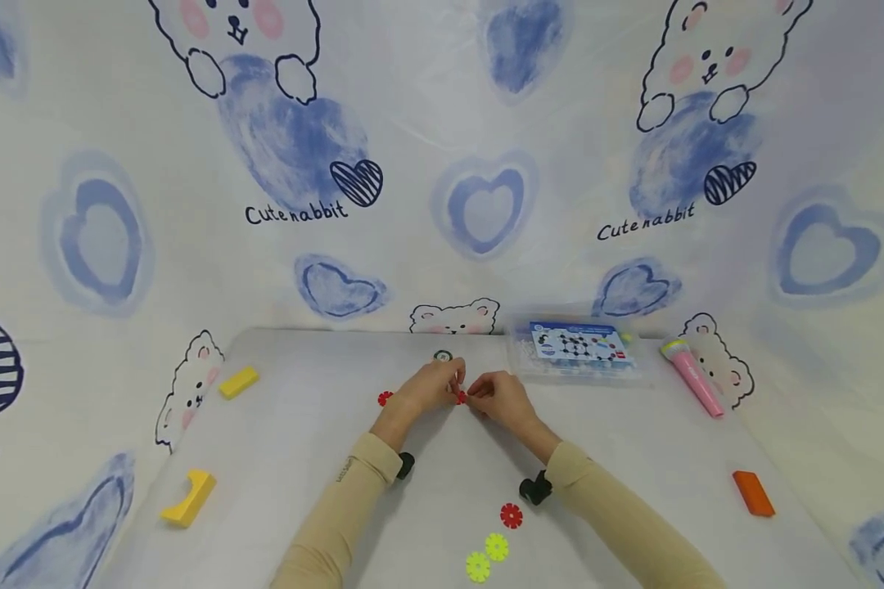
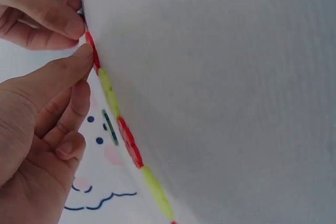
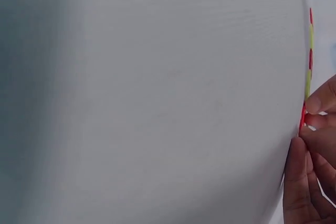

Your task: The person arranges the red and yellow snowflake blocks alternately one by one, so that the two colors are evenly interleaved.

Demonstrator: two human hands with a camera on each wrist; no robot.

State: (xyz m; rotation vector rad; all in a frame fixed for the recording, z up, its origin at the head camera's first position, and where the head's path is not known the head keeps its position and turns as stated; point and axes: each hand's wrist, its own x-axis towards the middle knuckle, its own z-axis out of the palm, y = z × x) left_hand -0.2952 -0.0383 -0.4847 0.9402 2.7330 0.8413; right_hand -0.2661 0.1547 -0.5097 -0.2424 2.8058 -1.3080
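Observation:
Both hands meet at the middle of the table (image 1: 302, 425). My left hand (image 1: 442, 388) and my right hand (image 1: 486, 397) pinch one small red snowflake disc (image 1: 461, 397) between their fingertips, just above the cloth. In the left wrist view the left thumb (image 2: 58, 77) and the right hand's fingers (image 2: 47, 19) close on the red disc (image 2: 92, 51), seen edge-on. The right wrist view shows the red disc (image 3: 303, 119) at the right edge, held by fingertips (image 3: 310, 145). A second red disc (image 1: 385, 398) lies just left of the left hand.
Near the front lie a red disc (image 1: 511, 515) and two yellow-green discs (image 1: 497, 546). A green ring (image 1: 443, 357) sits behind the hands. A clear plastic box (image 1: 578, 350), a pink tube (image 1: 692, 378), an orange block (image 1: 753, 493), a yellow block (image 1: 239, 382) and a yellow arch (image 1: 189, 497) are spread around.

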